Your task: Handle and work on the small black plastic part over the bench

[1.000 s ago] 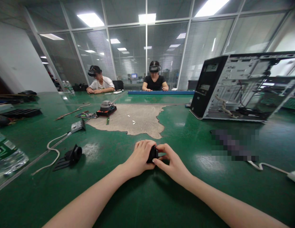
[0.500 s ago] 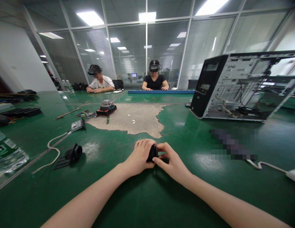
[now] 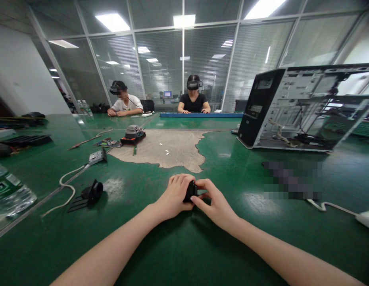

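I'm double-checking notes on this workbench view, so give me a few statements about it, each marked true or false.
1. The left hand and right hand both touch a small black part. True.
2. The open computer case stands left of both hands. False: it stands to their right.
3. A person in a black top across the table wears a headset. True.
4. The beige patch lies nearer the camera than the hands. False: it lies beyond them.
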`<state>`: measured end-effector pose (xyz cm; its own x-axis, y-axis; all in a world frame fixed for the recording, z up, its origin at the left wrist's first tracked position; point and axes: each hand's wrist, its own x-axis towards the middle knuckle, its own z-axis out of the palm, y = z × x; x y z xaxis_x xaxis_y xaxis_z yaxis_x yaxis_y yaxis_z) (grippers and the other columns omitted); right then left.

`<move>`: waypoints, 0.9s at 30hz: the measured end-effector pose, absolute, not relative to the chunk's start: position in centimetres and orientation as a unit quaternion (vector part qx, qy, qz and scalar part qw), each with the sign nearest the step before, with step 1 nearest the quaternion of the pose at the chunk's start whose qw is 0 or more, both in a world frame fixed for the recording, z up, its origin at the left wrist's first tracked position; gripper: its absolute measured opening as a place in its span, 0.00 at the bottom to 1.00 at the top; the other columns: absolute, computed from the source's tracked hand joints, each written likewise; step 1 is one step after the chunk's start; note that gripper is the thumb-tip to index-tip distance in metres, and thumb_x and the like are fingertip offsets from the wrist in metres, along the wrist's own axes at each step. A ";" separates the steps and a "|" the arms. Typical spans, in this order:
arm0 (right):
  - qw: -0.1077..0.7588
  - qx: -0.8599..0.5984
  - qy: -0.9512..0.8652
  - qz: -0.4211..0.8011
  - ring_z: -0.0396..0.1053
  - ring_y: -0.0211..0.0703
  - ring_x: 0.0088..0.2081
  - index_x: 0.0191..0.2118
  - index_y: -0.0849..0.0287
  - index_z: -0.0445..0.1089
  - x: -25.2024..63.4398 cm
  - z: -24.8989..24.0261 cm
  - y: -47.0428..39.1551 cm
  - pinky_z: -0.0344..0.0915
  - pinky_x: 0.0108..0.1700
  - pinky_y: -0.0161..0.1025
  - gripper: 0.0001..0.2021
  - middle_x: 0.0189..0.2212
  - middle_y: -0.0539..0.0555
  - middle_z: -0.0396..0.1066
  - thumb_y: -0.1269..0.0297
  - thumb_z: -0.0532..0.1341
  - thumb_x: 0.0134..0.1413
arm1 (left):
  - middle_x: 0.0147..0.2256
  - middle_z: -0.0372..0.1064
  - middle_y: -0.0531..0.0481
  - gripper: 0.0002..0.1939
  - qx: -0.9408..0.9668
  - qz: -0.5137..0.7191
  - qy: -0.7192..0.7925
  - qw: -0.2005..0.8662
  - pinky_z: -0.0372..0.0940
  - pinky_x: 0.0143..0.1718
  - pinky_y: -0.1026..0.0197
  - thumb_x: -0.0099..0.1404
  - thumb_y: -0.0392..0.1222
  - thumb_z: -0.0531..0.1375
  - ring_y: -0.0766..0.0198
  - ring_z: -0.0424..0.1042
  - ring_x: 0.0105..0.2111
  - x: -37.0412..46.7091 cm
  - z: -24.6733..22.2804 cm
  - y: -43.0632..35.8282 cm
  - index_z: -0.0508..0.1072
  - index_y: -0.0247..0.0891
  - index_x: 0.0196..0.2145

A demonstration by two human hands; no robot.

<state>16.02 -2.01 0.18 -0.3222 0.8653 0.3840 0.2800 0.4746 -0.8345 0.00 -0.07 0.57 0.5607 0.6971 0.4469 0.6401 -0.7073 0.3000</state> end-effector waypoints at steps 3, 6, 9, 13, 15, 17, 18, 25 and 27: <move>0.460 -0.377 -0.743 0.306 0.60 0.42 0.45 0.38 0.56 0.61 16.1 0.0 -2.1 0.66 0.39 0.38 0.08 0.41 0.54 0.60 0.69 0.55 0.49 | 0.45 0.57 0.46 0.30 0.882 0.276 0.379 0.052 0.51 0.46 0.53 0.46 0.34 0.59 0.56 0.56 0.46 0.0 0.6 -0.1 0.53 0.40 0.47; 0.459 -0.390 -0.728 0.328 0.62 0.42 0.44 0.41 0.57 0.59 16.1 -0.1 -1.9 0.66 0.40 0.39 0.11 0.40 0.55 0.61 0.69 0.54 0.50 | 0.44 0.57 0.46 0.30 0.881 0.276 0.382 0.048 0.51 0.46 0.52 0.47 0.35 0.59 0.55 0.56 0.46 0.0 0.5 -0.1 0.53 0.40 0.47; 0.439 -0.403 -0.720 0.355 0.64 0.41 0.42 0.44 0.57 0.58 16.1 -0.1 -1.8 0.66 0.40 0.39 0.14 0.41 0.55 0.62 0.68 0.55 0.49 | 0.45 0.57 0.45 0.30 0.881 0.274 0.382 0.050 0.50 0.47 0.52 0.46 0.35 0.59 0.55 0.56 0.46 0.1 0.4 -0.1 0.53 0.40 0.47; 0.413 -0.404 -0.729 0.369 0.65 0.38 0.36 0.42 0.56 0.58 16.1 0.2 -2.0 0.67 0.36 0.38 0.11 0.37 0.53 0.63 0.67 0.54 0.50 | 0.45 0.57 0.46 0.31 0.883 0.271 0.380 0.056 0.50 0.47 0.51 0.46 0.34 0.59 0.54 0.56 0.46 0.0 0.6 -0.1 0.53 0.40 0.48; 0.428 -0.394 -0.737 0.344 0.64 0.40 0.38 0.40 0.56 0.59 16.1 0.3 -2.1 0.67 0.36 0.38 0.10 0.38 0.53 0.62 0.68 0.55 0.49 | 0.45 0.57 0.46 0.31 0.883 0.272 0.379 0.058 0.50 0.47 0.51 0.45 0.33 0.59 0.55 0.56 0.46 0.0 0.7 -0.2 0.53 0.41 0.48; 0.449 -0.381 -0.744 0.314 0.62 0.42 0.43 0.38 0.55 0.60 16.1 0.3 -2.2 0.66 0.38 0.38 0.09 0.40 0.54 0.61 0.68 0.56 0.48 | 0.45 0.57 0.46 0.31 0.882 0.274 0.378 0.061 0.50 0.47 0.51 0.45 0.33 0.58 0.55 0.56 0.46 0.0 0.7 -0.2 0.52 0.41 0.48; 0.457 -0.377 -0.746 0.305 0.61 0.42 0.45 0.37 0.56 0.61 16.1 0.3 -2.2 0.66 0.39 0.38 0.08 0.40 0.54 0.60 0.69 0.56 0.48 | 0.45 0.57 0.46 0.31 0.881 0.277 0.379 0.062 0.50 0.47 0.51 0.45 0.34 0.58 0.54 0.56 0.46 0.0 0.7 -0.1 0.52 0.41 0.48; 0.443 -0.411 -0.712 0.358 0.64 0.41 0.42 0.42 0.57 0.58 16.0 0.1 -1.8 0.67 0.39 0.40 0.13 0.40 0.55 0.62 0.68 0.56 0.48 | 0.44 0.57 0.46 0.31 0.879 0.281 0.381 0.051 0.51 0.47 0.51 0.46 0.35 0.59 0.55 0.57 0.46 0.1 0.3 0.1 0.53 0.40 0.47; 0.423 -0.414 -0.713 0.377 0.65 0.41 0.40 0.41 0.58 0.58 16.0 0.2 -1.8 0.67 0.38 0.39 0.12 0.39 0.54 0.63 0.68 0.55 0.49 | 0.45 0.57 0.46 0.31 0.880 0.279 0.380 0.049 0.51 0.47 0.52 0.46 0.34 0.59 0.55 0.56 0.46 0.1 0.3 0.1 0.53 0.40 0.47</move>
<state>16.03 -1.82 0.21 -0.2994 0.9086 0.2912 0.2714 0.3737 -0.8870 0.08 0.07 0.32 0.5546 0.6971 0.4544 0.6422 -0.7058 0.2989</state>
